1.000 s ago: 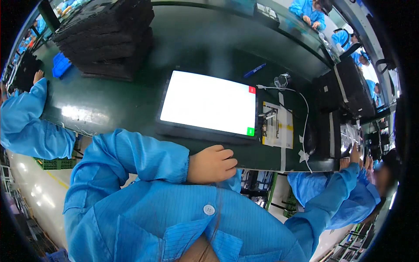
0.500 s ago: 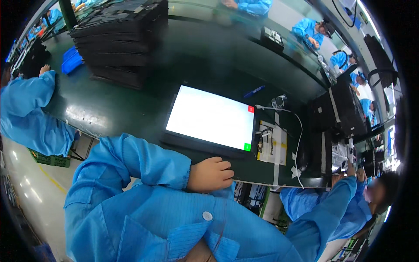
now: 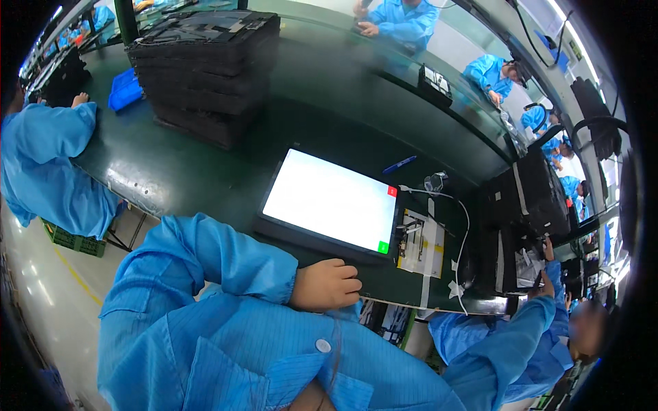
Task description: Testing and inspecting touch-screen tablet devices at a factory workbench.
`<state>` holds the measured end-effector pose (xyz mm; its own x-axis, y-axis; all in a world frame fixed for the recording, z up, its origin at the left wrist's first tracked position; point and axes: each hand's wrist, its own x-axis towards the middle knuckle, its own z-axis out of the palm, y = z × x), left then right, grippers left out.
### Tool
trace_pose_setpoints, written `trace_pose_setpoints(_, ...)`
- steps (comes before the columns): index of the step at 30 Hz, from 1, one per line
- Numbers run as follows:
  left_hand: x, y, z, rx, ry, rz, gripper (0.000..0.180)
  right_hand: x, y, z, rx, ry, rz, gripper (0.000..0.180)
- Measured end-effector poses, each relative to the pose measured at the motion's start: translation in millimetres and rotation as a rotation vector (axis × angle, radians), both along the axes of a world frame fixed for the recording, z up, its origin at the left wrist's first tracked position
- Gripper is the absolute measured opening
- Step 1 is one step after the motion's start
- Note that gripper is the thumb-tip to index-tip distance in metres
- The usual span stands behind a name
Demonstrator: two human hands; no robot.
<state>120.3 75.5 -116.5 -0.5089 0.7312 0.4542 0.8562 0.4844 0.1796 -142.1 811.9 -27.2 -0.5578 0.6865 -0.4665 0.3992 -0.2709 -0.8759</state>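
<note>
My left hand (image 3: 327, 284) rests at the near table edge with its fingers curled in, and nothing shows in it. Just beyond it a tablet (image 3: 329, 198) lies on a black pad, its lit white screen bearing a red and a green corner square. My right arm stretches far to the right, where my right hand (image 3: 545, 286) grips the side of a silvery, clear-wrapped flat piece (image 3: 528, 266) by a black foam box (image 3: 504, 264). A co-worker's hand (image 3: 548, 248) is close to the same piece. Small details there are unclear.
A white cable (image 3: 468, 222) runs from the tablet's right side past a yellow-edged card (image 3: 421, 243). A blue pen (image 3: 399, 164) lies behind. Stacked black foam trays (image 3: 205, 82) and a blue bin (image 3: 125, 89) stand at the back left. Co-workers sit on both sides.
My right hand and the co-worker's hand have shifted about the silvery piece at the foam box. My left hand stays at the table edge. The whole view has tilted slightly.
</note>
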Motion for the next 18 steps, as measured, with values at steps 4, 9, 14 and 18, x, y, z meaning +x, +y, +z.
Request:
trace_pose_setpoints(4, -2, -2, 1, -0.017, -0.01, 0.002, 0.016, 9, -69, 22, -0.21, 0.262, 0.284, 0.027)
trace_pose_setpoints(9, -6, 1, 8, 0.004, -0.083, -0.046, 0.02, 29, -45, 24, -0.159, 0.438, 0.372, 0.028)
trace_pose_setpoints(14, -15, 1, 33, 0.133, -0.167, -0.079, 0.024, 89, -118, 50, -0.037, 0.681, 0.269, 0.04)
trace_pose_setpoints(18, -22, 9, 48, 0.553, -0.823, -0.289, 0.042, 157, -170, 62, 0.18, 0.803, 0.331, 0.047)
